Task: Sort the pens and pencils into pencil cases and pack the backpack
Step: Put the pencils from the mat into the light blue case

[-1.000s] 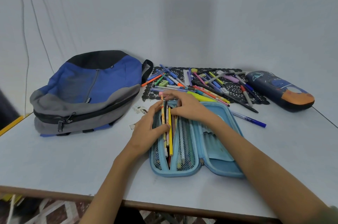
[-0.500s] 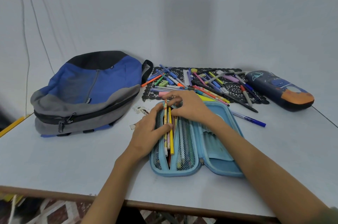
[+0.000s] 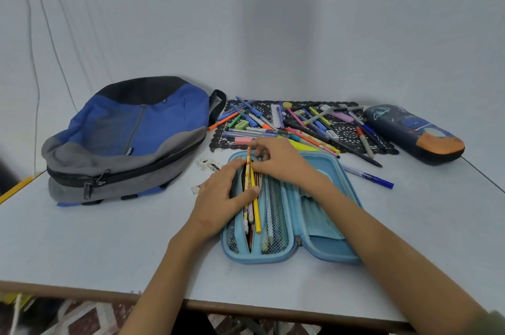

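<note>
Close to the front edge of the table [image 3: 109, 239], a little right of its middle, the blue case [image 3: 328, 247] lies open like a book. It is a stiff, rounded shell in light blue, with see-through mesh pockets in its left half and flat fabric sleeves in its right. The pencils [image 3: 256, 211] sit bunched in the gap between the mesh pockets, thin straight sticks reaching up to the case's far rim. One is plain yellow, and one is pale with an orange pattern.

My left hand [image 3: 218, 198] holds the bunch, thumb laid across it and fingers along the left mesh. My right hand [image 3: 284, 162] reaches over the far rim and pinches the pencils' far ends with curled fingertips.

Right of the case a blue pen [image 3: 366, 176] lies alone on the bare top. Left of it lie small paper scraps [image 3: 209, 165].

Toward the far edge, a black lace mat [image 3: 347, 132] carries a loose heap of pens [image 3: 300, 127], with a pink eraser [image 3: 243, 140] at its near edge. On the far left lies the backpack [image 3: 131, 132], soft blue, grey and black fabric. On the far right sits a dark case [image 3: 410, 135], closed, hard and rounded, navy with an orange end.
</note>
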Motion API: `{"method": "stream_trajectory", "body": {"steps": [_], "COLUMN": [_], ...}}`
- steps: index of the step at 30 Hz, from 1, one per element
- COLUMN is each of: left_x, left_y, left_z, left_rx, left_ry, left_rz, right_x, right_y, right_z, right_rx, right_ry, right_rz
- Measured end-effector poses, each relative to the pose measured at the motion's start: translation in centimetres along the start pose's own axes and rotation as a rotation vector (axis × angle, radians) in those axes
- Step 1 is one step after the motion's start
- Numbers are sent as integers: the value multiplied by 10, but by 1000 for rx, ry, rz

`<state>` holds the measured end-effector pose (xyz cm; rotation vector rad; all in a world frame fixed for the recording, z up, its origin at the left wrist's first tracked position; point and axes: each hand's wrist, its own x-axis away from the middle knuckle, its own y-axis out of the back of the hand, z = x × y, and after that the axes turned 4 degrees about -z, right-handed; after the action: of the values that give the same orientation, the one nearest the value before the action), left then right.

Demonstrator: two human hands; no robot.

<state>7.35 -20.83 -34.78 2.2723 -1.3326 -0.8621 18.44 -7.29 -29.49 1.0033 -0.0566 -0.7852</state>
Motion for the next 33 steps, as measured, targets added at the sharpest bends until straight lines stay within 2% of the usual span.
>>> {"method": "stream_trajectory", "body": {"steps": [11,15,19,23,33], "left_x": [-1,-1,0,0,-1], "left_y": [2,2,1,1,0], "left_z": [3,4,4,2,4], "left_rx": [111,140,145,92,96], "left_ry": [93,101,80,27,30], "left_rz": [37,29,28,20,15], "right_x": [6,11,18,23,19], "right_y": [7,26,42,52,53], "right_z": [5,14,21,20,18], "right_rx": [-67,10,116,57,-49], "right_ry": [8,40,146,127,251], "right_rz": [18,250,428,575,545]}}
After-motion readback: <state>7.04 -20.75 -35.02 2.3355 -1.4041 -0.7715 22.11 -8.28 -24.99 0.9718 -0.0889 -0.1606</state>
